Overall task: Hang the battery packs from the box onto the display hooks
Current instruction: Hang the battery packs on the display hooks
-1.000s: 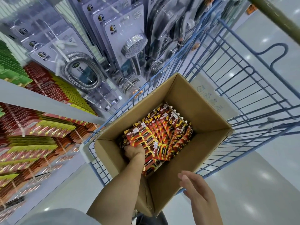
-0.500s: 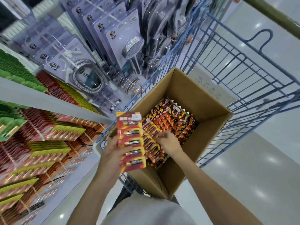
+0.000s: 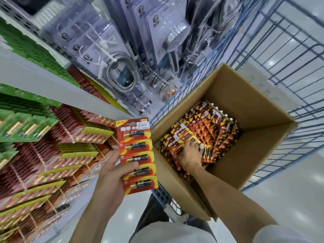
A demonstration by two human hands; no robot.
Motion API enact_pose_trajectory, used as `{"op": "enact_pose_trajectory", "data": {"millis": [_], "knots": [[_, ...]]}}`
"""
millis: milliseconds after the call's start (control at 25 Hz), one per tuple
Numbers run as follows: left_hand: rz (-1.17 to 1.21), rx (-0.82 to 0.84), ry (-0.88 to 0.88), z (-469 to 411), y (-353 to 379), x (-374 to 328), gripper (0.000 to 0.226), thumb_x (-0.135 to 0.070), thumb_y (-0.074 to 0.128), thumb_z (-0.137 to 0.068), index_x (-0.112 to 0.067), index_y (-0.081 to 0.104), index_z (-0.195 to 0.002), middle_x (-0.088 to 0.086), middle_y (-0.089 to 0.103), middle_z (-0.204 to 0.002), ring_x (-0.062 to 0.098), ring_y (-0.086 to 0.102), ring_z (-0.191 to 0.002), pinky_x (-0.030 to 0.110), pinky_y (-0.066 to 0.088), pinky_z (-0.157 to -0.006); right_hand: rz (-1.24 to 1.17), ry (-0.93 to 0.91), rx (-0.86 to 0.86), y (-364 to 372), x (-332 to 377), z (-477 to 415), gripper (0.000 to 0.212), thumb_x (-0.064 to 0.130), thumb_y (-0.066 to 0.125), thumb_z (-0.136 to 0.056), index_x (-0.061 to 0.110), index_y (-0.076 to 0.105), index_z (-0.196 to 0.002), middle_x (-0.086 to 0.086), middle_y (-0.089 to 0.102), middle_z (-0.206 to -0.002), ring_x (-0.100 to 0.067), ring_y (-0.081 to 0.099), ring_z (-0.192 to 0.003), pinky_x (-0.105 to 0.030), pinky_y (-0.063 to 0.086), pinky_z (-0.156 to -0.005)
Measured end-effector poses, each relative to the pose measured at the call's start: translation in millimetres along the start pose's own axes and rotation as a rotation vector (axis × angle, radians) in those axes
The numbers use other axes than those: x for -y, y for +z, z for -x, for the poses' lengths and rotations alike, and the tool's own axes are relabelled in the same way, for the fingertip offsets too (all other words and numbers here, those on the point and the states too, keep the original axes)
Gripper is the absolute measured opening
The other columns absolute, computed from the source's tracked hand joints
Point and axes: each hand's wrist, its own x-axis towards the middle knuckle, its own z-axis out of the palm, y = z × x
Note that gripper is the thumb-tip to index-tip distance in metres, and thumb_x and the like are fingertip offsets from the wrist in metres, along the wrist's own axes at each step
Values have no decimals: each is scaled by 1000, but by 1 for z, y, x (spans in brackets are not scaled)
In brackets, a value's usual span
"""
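You are gathering stock; your left hand [image 3: 112, 171] is gripping a battery strip [image 3: 136, 155] upright, thumb across its front, just beside the box [image 3: 254, 106]; your right hand [image 3: 190, 151] is reaching among the packs [image 3: 210, 127] lying in the box, whether pinching one I cannot tell; next, you are likely turning to the display [image 3: 73, 135], threading the strip's top hole onto a hook

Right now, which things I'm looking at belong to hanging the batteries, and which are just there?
Job: red battery strip in hand, battery packs in the cardboard box, hung red packs on the display.
Just there: shower heads, shower hose, green packs, blue cart.
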Motion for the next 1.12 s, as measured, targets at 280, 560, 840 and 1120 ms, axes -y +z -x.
{"op": "enact_pose_trajectory", "data": {"millis": [280, 560, 840, 1120], "knots": [[61, 71, -17, -11, -4, -9, 36, -31, 59, -99, -22, 66, -133, 11, 76, -122, 34, 75, -107, 48, 64, -83, -761, 76, -125, -41, -12, 32, 35, 21, 65, -99, 15, 66, -134, -4, 70, -128, -20, 68, -110, -39, 53, -103], [8, 262, 12, -1, 17, -36, 45, -37, 57, -98, -20, 61, -140, 12, 74, -125, 36, 72, -114, 60, 53, -102, -1549, -78, -204, -144, 1, 183, 21, 21, 56, -104, 15, 65, -122, -5, 79, -109, -24, 77, -99, -33, 63, -70], [8, 341, 217, 61, 3, -56, 28, -31, 50, -106, -18, 67, -124, 12, 78, -115, 32, 76, -102, 48, 61, -85, -1444, -308, -331, -181, 24, 296, 33, 36, 49, -104, 18, 63, -128, -7, 77, -113, -27, 76, -103, -38, 63, -79], [135, 216, 451, 163, -78, -31, 32, -31, 52, -106, -14, 67, -128, 16, 77, -116, 39, 75, -104, 56, 59, -91, -1332, -581, -231, -165, 68, 375, 33, 34, 48, -106, 13, 68, -124, -12, 75, -118, -30, 74, -105, -45, 58, -89]]}}
